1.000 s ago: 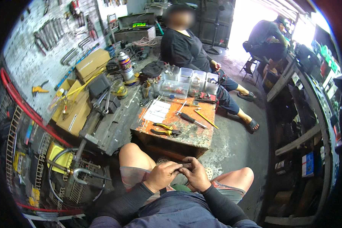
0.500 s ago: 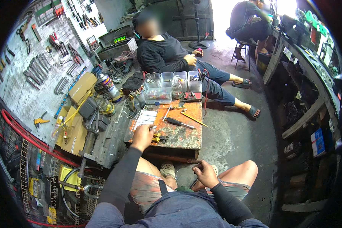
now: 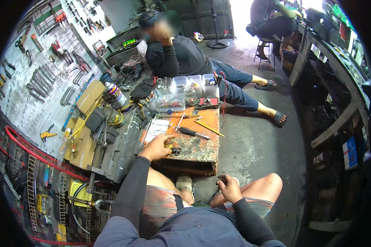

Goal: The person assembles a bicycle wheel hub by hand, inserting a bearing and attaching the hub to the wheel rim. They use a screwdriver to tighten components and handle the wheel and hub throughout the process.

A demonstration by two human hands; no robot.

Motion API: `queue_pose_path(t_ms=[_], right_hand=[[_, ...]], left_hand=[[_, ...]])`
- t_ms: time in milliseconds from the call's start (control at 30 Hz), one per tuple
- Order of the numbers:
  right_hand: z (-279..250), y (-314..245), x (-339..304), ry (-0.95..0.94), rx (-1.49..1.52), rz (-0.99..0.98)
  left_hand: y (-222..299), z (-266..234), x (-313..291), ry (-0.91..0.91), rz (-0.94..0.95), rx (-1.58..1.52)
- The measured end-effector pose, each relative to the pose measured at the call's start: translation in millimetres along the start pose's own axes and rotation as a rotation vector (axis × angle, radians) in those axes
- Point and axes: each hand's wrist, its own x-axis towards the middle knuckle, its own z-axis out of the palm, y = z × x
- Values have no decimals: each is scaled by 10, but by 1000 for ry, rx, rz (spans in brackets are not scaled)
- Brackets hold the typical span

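Observation:
My left hand point(image 3: 156, 149) is at the near left of the orange, worn wooden box top point(image 3: 202, 151). Its fingers are apart around the yellow handles of a pair of pliers point(image 3: 174, 150), whose dark jaws point right. White paper point(image 3: 157, 128) lies just beyond that hand. A black-handled screwdriver point(image 3: 188, 131) and a yellow pencil point(image 3: 209, 128) rest farther back on the top. Over my right knee hovers my right hand point(image 3: 230, 189), fingers loosely bent and apart, with nothing visible in it.
Clear plastic bins point(image 3: 179, 84), a parts case point(image 3: 171, 102) and a red device point(image 3: 207, 103) fill the box top's far end. A bench with a spray can point(image 3: 117, 94) adjoins on the left. A co-worker point(image 3: 185, 57) sits beyond; another person point(image 3: 272, 20) sits at the back right.
My left hand has shifted from the paper's edge onto the pliers, its fingers spreading. My right hand has drawn slightly right. The co-worker has raised a hand to the head and turned.

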Motion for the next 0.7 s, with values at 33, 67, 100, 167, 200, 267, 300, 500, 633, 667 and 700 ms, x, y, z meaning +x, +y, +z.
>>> queue_pose_path(t_ms=[33, 67, 100, 167, 200, 267, 300, 500, 633, 667, 700], right_hand=[[-22, -11, 12, -10, -4, 9], [14, 43, 42, -5, 49, 12], [24, 67, 45, -21, 20, 15], [26, -55, 69, -54, -34, 9], [88, 8, 108, -60, -31, -13], [114, -43, 121, -56, -95, -64], [125, -66, 120, -51, -126, -89], [172, -13, 71, -35, -54, -61], [133, 114, 41, -15, -85, -53], [143, 142, 44, -8, -68, -54], [154, 170, 44, -11, -67, -53]], left_hand=[[110, -34, -165, -1, 83, 186], [79, -18, -216, -33, 59, 196], [20, 17, -248, -66, 35, 205], [-56, 31, -299, 30, 69, 237], [-98, 24, -312, 34, 54, 244], [-94, 78, -272, 75, 54, 239], [-102, 85, -271, 136, 44, 225], [-393, -152, -215, 526, -289, 164], [-487, -395, -261, 463, -638, 265], [-537, -405, -262, 442, -664, 298], [-578, -413, -265, 421, -689, 330]])
